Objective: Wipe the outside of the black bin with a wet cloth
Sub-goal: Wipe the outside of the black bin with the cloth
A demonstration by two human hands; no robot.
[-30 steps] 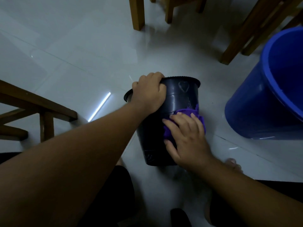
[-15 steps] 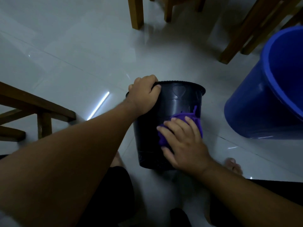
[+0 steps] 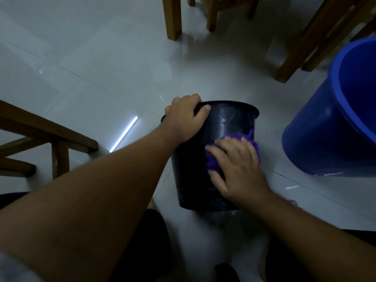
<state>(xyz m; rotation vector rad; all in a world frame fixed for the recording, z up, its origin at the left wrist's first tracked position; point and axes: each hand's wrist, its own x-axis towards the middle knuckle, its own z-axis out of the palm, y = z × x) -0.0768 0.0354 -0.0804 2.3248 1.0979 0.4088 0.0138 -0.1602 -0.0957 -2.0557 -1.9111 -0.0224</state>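
A black bin (image 3: 193, 163) with heart shapes under its rim stands on the pale tiled floor in the middle of the head view. My left hand (image 3: 186, 117) grips its rim at the upper left, thumb on the outside wall. My right hand (image 3: 237, 167) lies flat against the bin's near right side and presses a purple cloth (image 3: 237, 137) onto the wall. The cloth shows above and left of my fingers; the rest is hidden under my palm.
A big blue bucket (image 3: 317, 139) stands close on the right. Wooden chair and table legs (image 3: 174, 17) rise at the top, more at the top right (image 3: 305, 41). A wooden frame (image 3: 59, 137) lies at the left. My knees and a bare foot sit below the bin.
The bin has turned and tipped slightly under my left hand. My right hand and the cloth have slid toward the bin's right side.
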